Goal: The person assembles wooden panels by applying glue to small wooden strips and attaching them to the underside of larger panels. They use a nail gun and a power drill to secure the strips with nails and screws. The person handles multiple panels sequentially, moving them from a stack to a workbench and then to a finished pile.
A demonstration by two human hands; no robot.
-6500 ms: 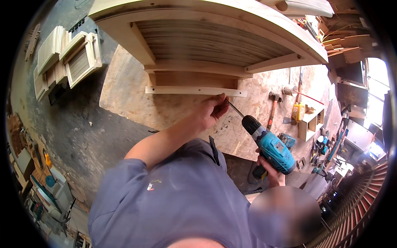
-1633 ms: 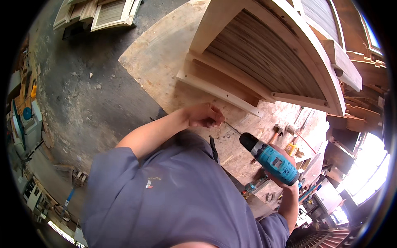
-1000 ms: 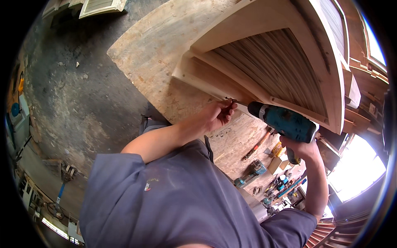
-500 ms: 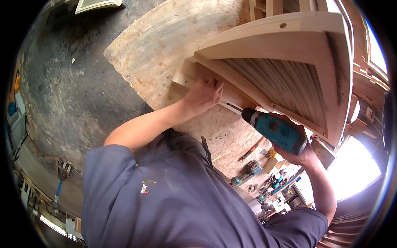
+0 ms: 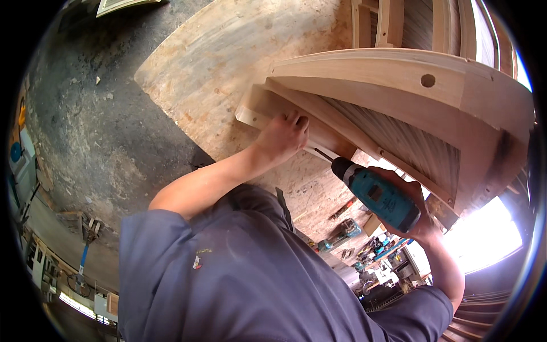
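Observation:
My right hand (image 5: 419,211) is wrapped round a teal and black cordless drill (image 5: 380,196). The drill's long bit (image 5: 323,154) points up and left, its tip close to the near edge of a pale wooden board (image 5: 253,115). My left hand (image 5: 283,135) lies against that board just left of the bit tip, its fingers curled in. Whatever may be between those fingers is hidden. Beside the board stands a curved wooden panel frame (image 5: 370,62) with a grooved inset (image 5: 393,125); a round hole shows in its face.
The pieces rest on a worn plywood sheet (image 5: 194,62) over a dark, stained surface (image 5: 114,125). A second teal power tool (image 5: 345,231) lies at the lower right, near assorted tools. More wooden frames (image 5: 393,23) stand at the far right.
The view has shifted, so the curved frame shows larger and lower. The drill sits slightly lower in the picture, its bit still beside my left hand. Both hands keep their hold.

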